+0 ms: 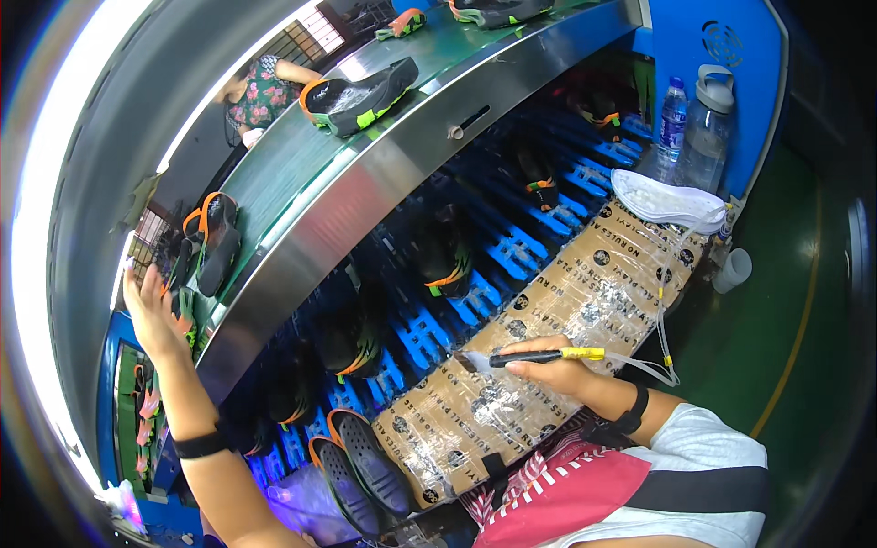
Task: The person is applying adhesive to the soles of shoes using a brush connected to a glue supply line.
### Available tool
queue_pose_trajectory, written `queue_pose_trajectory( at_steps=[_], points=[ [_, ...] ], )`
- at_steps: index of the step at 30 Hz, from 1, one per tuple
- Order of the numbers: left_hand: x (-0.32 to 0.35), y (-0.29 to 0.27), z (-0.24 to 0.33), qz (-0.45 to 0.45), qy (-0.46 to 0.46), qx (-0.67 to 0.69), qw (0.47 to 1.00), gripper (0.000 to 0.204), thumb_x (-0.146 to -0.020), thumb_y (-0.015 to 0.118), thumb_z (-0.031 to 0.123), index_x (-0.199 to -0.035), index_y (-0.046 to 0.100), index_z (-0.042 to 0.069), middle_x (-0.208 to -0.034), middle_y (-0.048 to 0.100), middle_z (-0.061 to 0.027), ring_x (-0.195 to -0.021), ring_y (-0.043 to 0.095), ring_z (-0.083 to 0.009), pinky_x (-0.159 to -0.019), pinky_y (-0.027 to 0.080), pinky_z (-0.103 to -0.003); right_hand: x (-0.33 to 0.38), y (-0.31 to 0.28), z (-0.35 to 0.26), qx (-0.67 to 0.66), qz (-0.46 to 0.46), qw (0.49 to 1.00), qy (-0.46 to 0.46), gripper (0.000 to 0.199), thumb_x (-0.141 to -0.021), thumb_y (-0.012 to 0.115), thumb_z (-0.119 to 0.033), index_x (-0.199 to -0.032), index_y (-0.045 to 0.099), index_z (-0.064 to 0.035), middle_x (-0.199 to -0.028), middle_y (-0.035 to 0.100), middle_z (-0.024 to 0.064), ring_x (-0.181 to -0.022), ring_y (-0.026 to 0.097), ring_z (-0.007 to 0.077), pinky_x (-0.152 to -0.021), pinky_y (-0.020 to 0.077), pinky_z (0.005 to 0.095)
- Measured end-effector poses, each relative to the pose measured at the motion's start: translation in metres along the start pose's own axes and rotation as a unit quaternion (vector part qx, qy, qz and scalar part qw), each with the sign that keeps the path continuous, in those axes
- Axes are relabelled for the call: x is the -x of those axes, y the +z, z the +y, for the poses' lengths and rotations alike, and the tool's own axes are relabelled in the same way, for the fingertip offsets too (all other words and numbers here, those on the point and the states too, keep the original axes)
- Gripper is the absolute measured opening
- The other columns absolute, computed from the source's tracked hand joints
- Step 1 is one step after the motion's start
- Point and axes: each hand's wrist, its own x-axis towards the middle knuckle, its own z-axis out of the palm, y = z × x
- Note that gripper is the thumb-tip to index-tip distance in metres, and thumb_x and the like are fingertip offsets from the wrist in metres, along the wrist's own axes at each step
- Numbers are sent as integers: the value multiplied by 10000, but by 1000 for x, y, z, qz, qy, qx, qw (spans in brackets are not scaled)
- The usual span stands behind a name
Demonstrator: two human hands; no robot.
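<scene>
Black brush [514, 359] in right hand [559, 371], left hand [155, 318] raised by belt

Right hand is gripping the brush like a pen, fingers curling over the black handle and thumb bracing from below. Left hand is holding open, fingers extending upward and slightly apart, nothing visible in it. It is hovering at or near the lower-left end of the green belt [290, 173], beside a green and orange shoe [185, 315]; cannot tell if it is touching.

Brush is lying over the cardboard-covered surface [539, 429], long axis running nearly level across the view and slanting across the surface's long edges. Bristles are pointing left, sitting by the edge next to the blue racks [422, 338]; yellow end is pointing right, toward the opposite edge. Bristle contact with cardboard: cannot tell. Clear tube [639, 367] is trailing near the yellow end.

White shoe-shaped tray [653, 197] is resting at the surface's far right end, bottle [672, 123] and jug [709, 128] standing just beyond. Two dark clogs [373, 479] are sitting beside the lower-left corner. Black shoe with orange strap [361, 99] is lying on the belt near its steel edge, toe pointing up and right.
</scene>
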Motion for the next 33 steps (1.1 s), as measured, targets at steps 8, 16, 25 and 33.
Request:
queue_pose_trajectory(
  at_steps=[8, 16, 25, 33],
  points=[
    [-95, 27, -28, -56, -221, -67, 971, 779, -857, 292, 632, -1428, 96, 139, -1373, 273, -286, -1315, 155, -436, -1058, 91, -520, -28, 1, 1, 17, 24, 999, -22, 232, -764, 678, -78, -984, 656, -7, -773, 657, 41, -632, 556, 52, -550, 436, 189],
    [-149, 38, -57, -126, -282, -212, 927, 843, -793, 223, 738, -1431, 54, 214, -1402, 187, -299, -1322, 109, -443, -1046, 62, -558, -45, -6, 0, 70, -11, 996, -54, 240, -745, 686, -68, -976, 659, -9, -817, 668, 80, -667, 592, 76, -588, 471, 209],
    [-167, 28, -105, -73, -305, -157, 936, 806, -798, 170, 735, -1428, 7, 260, -1426, 173, -257, -1331, 57, -439, -1035, 13, -575, -55, -12, -7, 98, -6, 994, -55, 233, -753, 678, -77, -974, 656, -8, -822, 670, 86, -699, 613, 97, -627, 489, 219],
    [-160, 44, -108, -110, -260, -118, 952, 775, -869, 203, 651, -1431, 80, 132, -1126, 553, -202, -830, 507, -178, -856, 358, -341, -65, -15, 3, 78, -4, 997, -6, 227, -753, 675, -68, -969, 656, -3, -828, 669, 88, -713, 613, 106, -638, 482, 230]
  ],
)
